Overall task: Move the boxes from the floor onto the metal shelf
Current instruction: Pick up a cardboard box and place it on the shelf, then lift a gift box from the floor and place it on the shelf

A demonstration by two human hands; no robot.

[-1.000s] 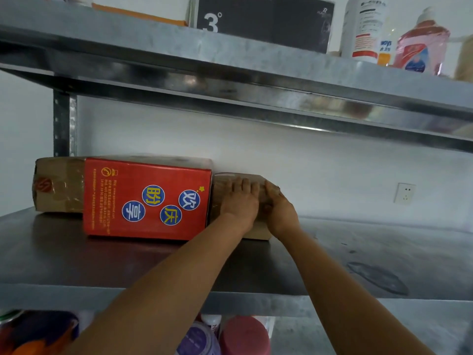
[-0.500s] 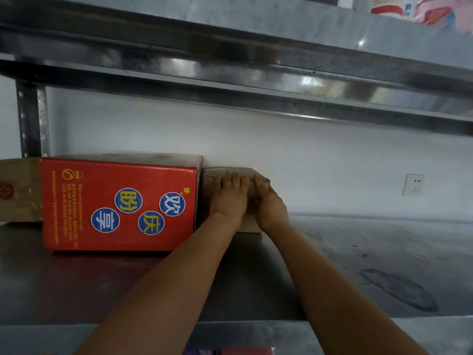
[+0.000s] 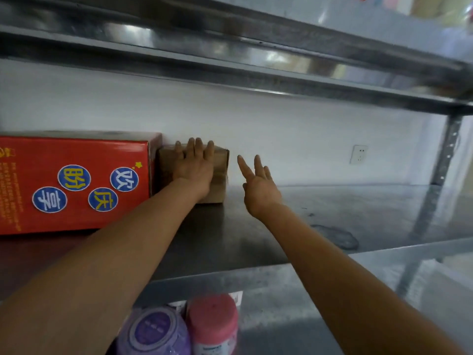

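Two hands work at the back of the metal shelf (image 3: 256,239). The left hand (image 3: 194,170) lies flat, fingers straight and together, pressed on the near face of the brown box (image 3: 220,175). It curls round nothing. The right hand (image 3: 258,188), at 4 o'clock of that box, hangs apart from it with fingers spread and holds nothing.

The brown box stands on the shelf close to the wall (image 3: 281,129), and the red box (image 3: 76,180) sits just beside it at 9 o'clock, apparently touching. Whether the brown box meets the wall cannot be told.

Step in hand, as judged: seating the brown box in its place. The placing looks nearly complete. The next move calls for lifting the left palm off without dragging the box forward, then going back down for any box left on the floor, which is out of view.

Writing: the red box carries four blue discs reading 盼, 欢, 享 and 庆, a yellow star, and fine yellow print too small to read. The brown box shows no legible mark. At 6 o'clock, below the shelf, the labels of a purple-capped bottle (image 3: 156,331) and a pink-capped bottle (image 3: 212,319) are blurred.
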